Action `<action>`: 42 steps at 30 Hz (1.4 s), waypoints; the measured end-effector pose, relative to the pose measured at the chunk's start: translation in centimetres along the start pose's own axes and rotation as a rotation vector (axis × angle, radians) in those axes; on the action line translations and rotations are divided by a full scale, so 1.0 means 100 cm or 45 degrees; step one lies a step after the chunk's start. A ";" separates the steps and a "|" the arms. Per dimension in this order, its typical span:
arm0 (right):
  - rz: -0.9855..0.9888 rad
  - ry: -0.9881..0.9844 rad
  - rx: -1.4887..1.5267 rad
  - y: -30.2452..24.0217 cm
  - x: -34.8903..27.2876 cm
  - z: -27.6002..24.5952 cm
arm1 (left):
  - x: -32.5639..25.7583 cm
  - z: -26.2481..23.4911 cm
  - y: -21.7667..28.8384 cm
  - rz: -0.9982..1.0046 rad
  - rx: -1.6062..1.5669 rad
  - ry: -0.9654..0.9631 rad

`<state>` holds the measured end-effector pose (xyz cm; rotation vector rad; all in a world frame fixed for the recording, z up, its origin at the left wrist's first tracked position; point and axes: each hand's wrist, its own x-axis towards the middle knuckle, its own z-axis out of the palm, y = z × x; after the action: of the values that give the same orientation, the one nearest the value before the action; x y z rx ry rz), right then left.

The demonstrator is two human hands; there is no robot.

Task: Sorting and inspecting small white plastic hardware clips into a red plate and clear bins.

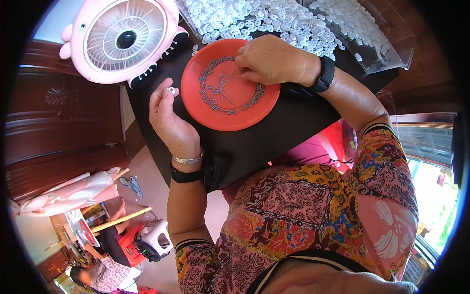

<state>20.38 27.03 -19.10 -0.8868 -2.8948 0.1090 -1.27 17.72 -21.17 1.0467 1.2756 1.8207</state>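
Observation:
My left hand [171,115] is raised just left of a round red plate [235,123]. Its thumb and fingertips pinch a small white plastic piece [171,90] with holes in it. Over the plate's far right part, my right hand [269,59] points down with fingers bent together; what they grip is hidden. A thin light-coloured sliver [230,80] lies against or just under these fingertips. Small grey metal pins [214,104] form a loose ring on the plate, with several more scattered in its middle.
A big heap of white plastic pieces [274,22] fills the far side of the black table [227,147]. A clear bin [387,54] holds more at far right. A pink fan [125,41] stands far left. Another person [110,272] sits at lower left.

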 end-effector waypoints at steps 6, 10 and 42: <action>-0.134 0.027 0.102 -0.006 0.008 0.009 | -0.008 0.010 0.011 0.116 0.035 0.000; -0.164 0.019 0.104 -0.006 0.009 0.012 | -0.011 0.010 0.010 0.208 0.107 -0.080; 0.125 0.183 1.714 -0.017 0.007 -0.012 | -0.019 0.017 0.007 -0.222 -0.063 -0.543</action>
<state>19.03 26.09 -17.66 -0.6371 -1.8786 1.6163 1.07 16.55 -20.61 1.1789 1.0221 1.3967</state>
